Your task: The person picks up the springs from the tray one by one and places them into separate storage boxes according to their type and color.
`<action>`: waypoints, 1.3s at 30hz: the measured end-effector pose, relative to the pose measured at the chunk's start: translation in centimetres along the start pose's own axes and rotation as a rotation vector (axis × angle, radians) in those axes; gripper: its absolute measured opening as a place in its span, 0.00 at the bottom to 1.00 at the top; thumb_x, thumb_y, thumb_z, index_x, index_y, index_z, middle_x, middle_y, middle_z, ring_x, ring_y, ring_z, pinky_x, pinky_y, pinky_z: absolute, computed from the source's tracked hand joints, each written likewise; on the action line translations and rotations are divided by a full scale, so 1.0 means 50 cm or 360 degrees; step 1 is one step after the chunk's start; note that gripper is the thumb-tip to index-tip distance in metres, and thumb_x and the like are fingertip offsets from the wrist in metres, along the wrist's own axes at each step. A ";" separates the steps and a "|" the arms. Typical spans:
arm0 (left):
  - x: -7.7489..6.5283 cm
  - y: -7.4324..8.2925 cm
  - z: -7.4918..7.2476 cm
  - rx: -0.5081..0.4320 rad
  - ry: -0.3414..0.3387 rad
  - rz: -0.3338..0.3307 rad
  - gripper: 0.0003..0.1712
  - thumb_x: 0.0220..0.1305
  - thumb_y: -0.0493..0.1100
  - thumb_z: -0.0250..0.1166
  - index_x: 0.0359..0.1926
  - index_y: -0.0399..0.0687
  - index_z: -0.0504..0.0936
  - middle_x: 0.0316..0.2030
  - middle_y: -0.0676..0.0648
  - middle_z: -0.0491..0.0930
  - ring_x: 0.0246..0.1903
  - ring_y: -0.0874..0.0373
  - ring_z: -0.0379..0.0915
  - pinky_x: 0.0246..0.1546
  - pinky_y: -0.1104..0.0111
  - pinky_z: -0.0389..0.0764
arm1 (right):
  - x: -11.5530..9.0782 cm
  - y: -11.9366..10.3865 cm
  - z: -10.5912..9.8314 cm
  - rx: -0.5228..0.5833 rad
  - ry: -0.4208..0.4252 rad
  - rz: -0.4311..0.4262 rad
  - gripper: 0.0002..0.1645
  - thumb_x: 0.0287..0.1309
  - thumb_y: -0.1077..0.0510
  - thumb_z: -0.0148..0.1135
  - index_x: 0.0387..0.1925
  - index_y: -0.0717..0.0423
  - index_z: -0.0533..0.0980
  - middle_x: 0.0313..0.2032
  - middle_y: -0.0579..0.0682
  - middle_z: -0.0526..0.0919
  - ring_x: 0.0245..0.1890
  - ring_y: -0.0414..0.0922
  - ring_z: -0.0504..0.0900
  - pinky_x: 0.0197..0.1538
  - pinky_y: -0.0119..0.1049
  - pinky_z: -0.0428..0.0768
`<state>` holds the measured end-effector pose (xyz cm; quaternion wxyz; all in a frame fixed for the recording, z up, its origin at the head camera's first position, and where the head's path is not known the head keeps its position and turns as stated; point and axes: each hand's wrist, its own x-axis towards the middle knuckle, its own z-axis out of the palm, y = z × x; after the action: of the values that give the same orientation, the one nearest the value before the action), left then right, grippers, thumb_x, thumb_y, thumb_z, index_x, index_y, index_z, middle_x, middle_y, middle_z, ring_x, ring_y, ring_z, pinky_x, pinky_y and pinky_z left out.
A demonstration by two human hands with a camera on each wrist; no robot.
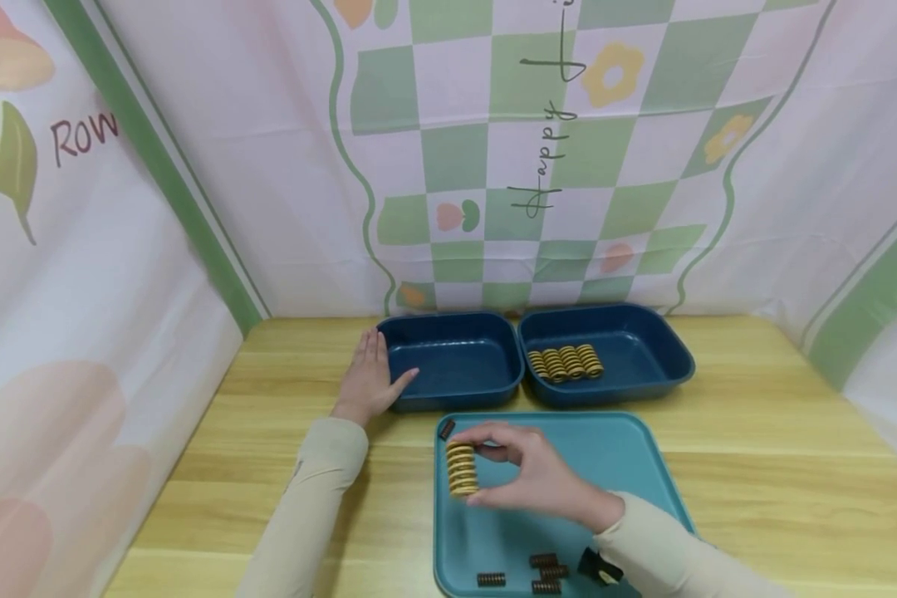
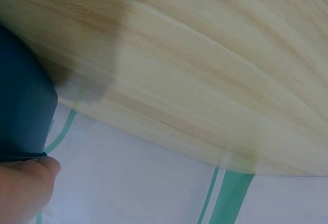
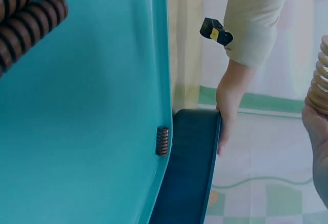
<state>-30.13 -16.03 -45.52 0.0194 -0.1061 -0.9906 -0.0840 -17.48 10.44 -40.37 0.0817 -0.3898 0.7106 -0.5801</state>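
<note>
My right hand (image 1: 541, 482) pinches a large yellow coil spring (image 1: 462, 470) between thumb and fingers, held upright above the teal tray (image 1: 512, 538). In the right wrist view the same spring (image 3: 321, 78) shows at the right edge. My left hand (image 1: 368, 382) rests at the left side of a dark blue bin (image 1: 456, 402), its fingers straight along the rim and the thumb reaching over it. Several small brown springs (image 1: 549, 572) lie near the tray's front edge. Another brown spring (image 3: 162, 141) lies in the tray's far left corner.
A second blue bin (image 1: 646, 349) stands beside the first, with several yellow springs (image 1: 568, 363) lined up along its left part. Both bins sit behind the tray on the wooden table (image 1: 777, 465). A patterned cloth (image 1: 306, 208) hangs behind the table.
</note>
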 end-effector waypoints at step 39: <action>0.002 -0.002 0.001 0.0021 -0.0008 0.0016 0.53 0.69 0.69 0.39 0.71 0.25 0.41 0.71 0.30 0.39 0.72 0.40 0.33 0.71 0.58 0.40 | -0.002 0.012 -0.187 0.0208 0.0175 -0.0162 0.33 0.47 0.79 0.65 0.58 0.70 0.69 0.57 0.48 0.76 0.54 0.44 0.78 0.50 0.37 0.79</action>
<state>-30.27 -16.08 -45.58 0.0179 -0.1112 -0.9906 -0.0771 -23.01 17.65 -38.00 0.0382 -0.3869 0.6538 -0.6491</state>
